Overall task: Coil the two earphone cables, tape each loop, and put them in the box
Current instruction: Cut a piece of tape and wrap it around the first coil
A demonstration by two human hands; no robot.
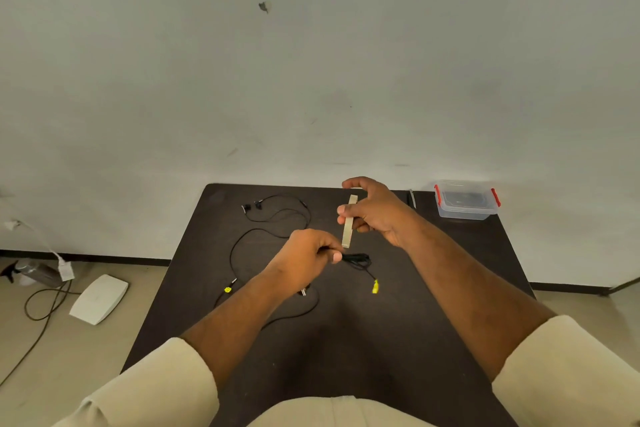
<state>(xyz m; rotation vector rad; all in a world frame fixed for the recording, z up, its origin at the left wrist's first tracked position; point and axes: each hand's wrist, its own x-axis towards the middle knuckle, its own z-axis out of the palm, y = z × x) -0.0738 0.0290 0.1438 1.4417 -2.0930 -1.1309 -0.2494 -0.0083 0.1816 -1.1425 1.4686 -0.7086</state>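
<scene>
Looking down from a head-worn camera, we see a dark table (pixel 398 340) against a pale wall, with the person's two bare forearms reaching out from cream sleeves. At the table's far right corner sits the box (pixel 465 202), a clear plastic tub with red clips, and its lid appears to be on; we cannot tell whether anything is inside. Spread across the left half of the table lies the second earphone cable (pixel 239 243), loose and uncoiled, its black earbuds near the far edge and a small yellow tag close to its near end. The right hand (pixel 375 215), raised above the table's middle, has thumb and fingers curled around a roll of tape (pixel 348 222), held edge-on so it reads as a pale narrow band. Just below it, the left hand (pixel 304 260) pinches the coiled earphone cable (pixel 358 259), a small black bundle sticking out past the fingertips, with a short tail ending in a yellow tag hanging toward the table. We judge the task to be under halfway: one cable is coiled and about to be taped, no tape is visible on it yet, the other cable is untouched, and nothing has gone into the box. No brand, label or writing is readable; the yellow tags are too small to make out.
</scene>
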